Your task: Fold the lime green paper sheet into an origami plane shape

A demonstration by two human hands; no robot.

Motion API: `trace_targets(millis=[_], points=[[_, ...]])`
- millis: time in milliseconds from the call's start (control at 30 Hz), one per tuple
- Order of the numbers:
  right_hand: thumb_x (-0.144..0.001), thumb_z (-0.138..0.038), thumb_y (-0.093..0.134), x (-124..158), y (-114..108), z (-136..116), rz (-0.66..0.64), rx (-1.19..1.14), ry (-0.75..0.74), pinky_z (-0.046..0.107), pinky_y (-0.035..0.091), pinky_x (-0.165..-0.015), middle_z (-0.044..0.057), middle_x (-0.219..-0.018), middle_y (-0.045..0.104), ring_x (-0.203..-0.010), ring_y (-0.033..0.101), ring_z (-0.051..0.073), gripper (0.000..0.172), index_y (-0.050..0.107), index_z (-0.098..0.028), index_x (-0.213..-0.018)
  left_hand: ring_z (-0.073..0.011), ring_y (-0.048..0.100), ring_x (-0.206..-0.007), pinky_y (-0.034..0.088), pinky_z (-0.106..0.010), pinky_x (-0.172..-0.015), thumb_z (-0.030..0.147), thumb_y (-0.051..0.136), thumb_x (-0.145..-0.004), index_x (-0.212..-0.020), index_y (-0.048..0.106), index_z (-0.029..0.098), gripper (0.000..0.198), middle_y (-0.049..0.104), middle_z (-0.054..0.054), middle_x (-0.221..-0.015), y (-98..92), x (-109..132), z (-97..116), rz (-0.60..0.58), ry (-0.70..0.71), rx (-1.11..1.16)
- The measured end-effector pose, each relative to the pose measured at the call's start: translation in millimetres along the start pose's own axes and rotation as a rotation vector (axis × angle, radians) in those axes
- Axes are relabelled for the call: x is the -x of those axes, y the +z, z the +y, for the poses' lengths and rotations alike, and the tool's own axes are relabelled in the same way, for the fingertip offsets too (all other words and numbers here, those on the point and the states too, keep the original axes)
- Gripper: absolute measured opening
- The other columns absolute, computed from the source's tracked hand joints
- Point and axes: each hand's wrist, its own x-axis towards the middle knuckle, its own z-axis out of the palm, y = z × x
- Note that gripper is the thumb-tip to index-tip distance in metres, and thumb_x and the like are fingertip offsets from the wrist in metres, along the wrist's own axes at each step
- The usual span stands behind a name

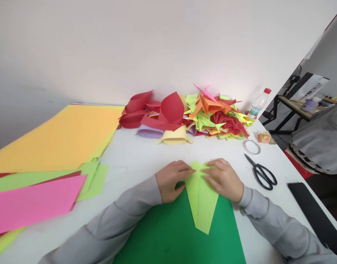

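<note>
The light green folded paper (pixel 202 205) lies at the near middle of the table (pixel 135 157), blunt top far and point near, resting on a dark green sheet (pixel 168 234). Starting from the left, a pink sheet (pixel 33 203) and an orange sheet (pixel 61 135) lie loose and overlapping, well apart from the work; a sleeve swept that way could, I think, drag them off the edge. The left hand (pixel 172 181) lies flat on the top left of the folded paper, fingers close together, gripping nothing, only pressing. The main risk sits here: the smooth sheet underneath could slide under that pressure, so the layers shift and a crease comes out crooked. The right hand (pixel 225 179) mirrors it on the top right, fingers flat, its fingertips nearly meeting the other hand's; uneven pressure between the two could skew the centre line. Far behind them, the pile of folded paper shapes (pixel 190 117) is out of harm's way. To the right, a tape roll (pixel 251 146) and black scissors (pixel 262 174) lie near the right forearm, and an elbow moving outward could knock them toward the table's edge.
</note>
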Motion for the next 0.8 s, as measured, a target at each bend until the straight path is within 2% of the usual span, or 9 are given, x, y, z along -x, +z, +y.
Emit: trace_targets(millis=[67,167,233,333,500,700,800], points=[[-0.085,-0.031,0.061,2,-3,-14,-0.142,-0.253,0.140,0.036,0.047,-0.081,0.009,-0.092,0.066,-0.088,0.058,0.020,0.024,0.072,-0.019,-0.102,-0.0238,0.057,-0.090,0.050,-0.040,-0.079,0.012,0.050,-0.077,-0.119,0.056,0.017,0.043,0.063,-0.011,-0.100,1.9,0,-2,0.018,-0.002,-0.008],[-0.085,-0.032,0.060,2,-3,-27,-0.424,-0.764,0.572,0.025,0.047,-0.055,0.006,-0.085,0.068,-0.064,0.059,0.013,0.043,0.059,-0.013,-0.123,-0.0224,0.056,-0.088,0.051,-0.038,-0.078,0.017,0.049,-0.085,-0.117,0.057,0.014,0.033,0.063,-0.012,-0.098,8.0,1,-4,0.051,-0.025,-0.035],[-0.081,-0.028,0.063,1,1,-28,-0.475,-0.993,0.779,0.021,0.042,-0.045,0.006,-0.084,0.068,-0.058,0.058,0.011,0.053,0.050,-0.010,-0.130,-0.0222,0.056,-0.088,0.051,-0.037,-0.079,0.020,0.049,-0.087,-0.116,0.058,0.014,0.030,0.063,-0.012,-0.097,12.4,1,-4,0.079,-0.039,-0.064],[-0.074,-0.023,0.068,-4,5,-24,-0.404,-1.196,0.930,0.018,0.041,-0.040,0.004,-0.077,0.068,-0.054,0.058,0.010,0.052,0.052,-0.010,-0.121,-0.0217,0.056,-0.087,0.052,-0.036,-0.079,0.022,0.049,-0.089,-0.113,0.059,0.013,0.028,0.064,-0.012,-0.095,17.1,1,-4,0.113,-0.038,-0.082],[-0.069,-0.021,0.069,-11,5,-22,-0.300,-1.399,1.028,0.017,0.045,-0.042,0.002,-0.069,0.067,-0.051,0.059,0.008,0.030,0.059,-0.011,-0.096,-0.0214,0.056,-0.085,0.052,-0.035,-0.075,0.022,0.049,-0.090,-0.113,0.059,0.012,0.027,0.065,-0.012,-0.095,20.1,0,-5,0.171,0.000,-0.066],[-0.076,-0.019,0.062,-16,10,-25,-0.317,-1.120,0.924,0.017,0.039,-0.029,-0.004,-0.059,0.063,-0.035,0.053,0.009,0.019,0.055,-0.014,-0.092,-0.0195,0.056,-0.079,0.051,-0.033,-0.071,0.023,0.045,-0.093,-0.106,0.062,0.013,0.024,0.065,-0.011,-0.088,22.8,-1,-3,0.217,0.023,-0.079],[-0.081,-0.019,0.056,-16,10,-29,-0.354,-1.099,0.933,0.017,0.038,-0.029,-0.003,-0.059,0.065,-0.033,0.052,0.008,0.013,0.052,-0.014,-0.092,-0.0189,0.057,-0.079,0.051,-0.032,-0.071,0.023,0.044,-0.094,-0.108,0.061,0.014,0.024,0.065,-0.010,-0.089,23.8,-1,-2,0.240,0.023,-0.069]])
